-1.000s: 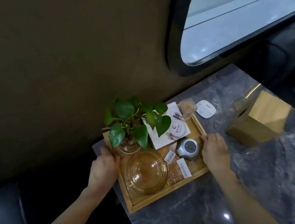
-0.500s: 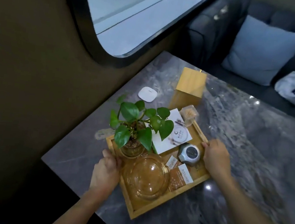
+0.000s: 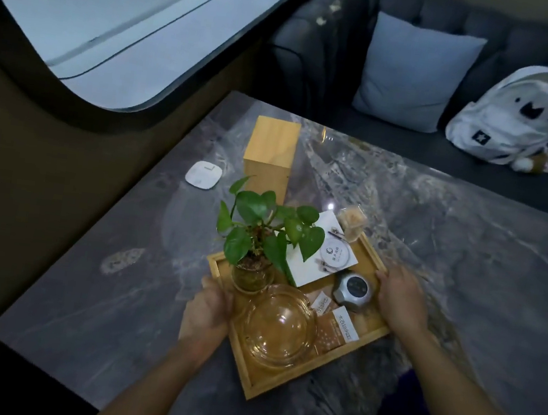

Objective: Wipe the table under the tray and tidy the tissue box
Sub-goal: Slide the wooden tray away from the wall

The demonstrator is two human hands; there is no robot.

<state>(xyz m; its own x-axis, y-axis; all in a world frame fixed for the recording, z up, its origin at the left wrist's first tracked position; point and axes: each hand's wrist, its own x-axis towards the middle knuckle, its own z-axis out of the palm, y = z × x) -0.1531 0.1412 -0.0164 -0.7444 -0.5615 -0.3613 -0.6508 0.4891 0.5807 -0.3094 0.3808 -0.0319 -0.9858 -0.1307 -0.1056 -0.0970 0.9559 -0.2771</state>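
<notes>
A wooden tray point(image 3: 256, 382) sits near the middle of the grey marble table point(image 3: 465, 265). It carries a potted green plant point(image 3: 258, 240), a glass ashtray point(image 3: 280, 328), a silver round device point(image 3: 354, 290), a white card point(image 3: 323, 258) and small packets. My left hand point(image 3: 206, 309) grips the tray's left rim. My right hand point(image 3: 399, 298) grips its right rim. The wooden tissue box point(image 3: 270, 153) stands upright behind the plant, apart from the tray. A pale smudge point(image 3: 121, 259) marks the table left of the tray.
A white square pad point(image 3: 203, 175) lies near the wall left of the tissue box. A small clear box point(image 3: 353, 222) sits at the tray's far corner. Behind the table is a dark sofa with a grey cushion point(image 3: 413, 76) and a white backpack point(image 3: 515, 116). A window point(image 3: 99, 13) is at the upper left.
The tray has moved away from the wall toward the table's middle, with both hands still on its rims. The view has swung right, bringing the sofa and backpack into sight.
</notes>
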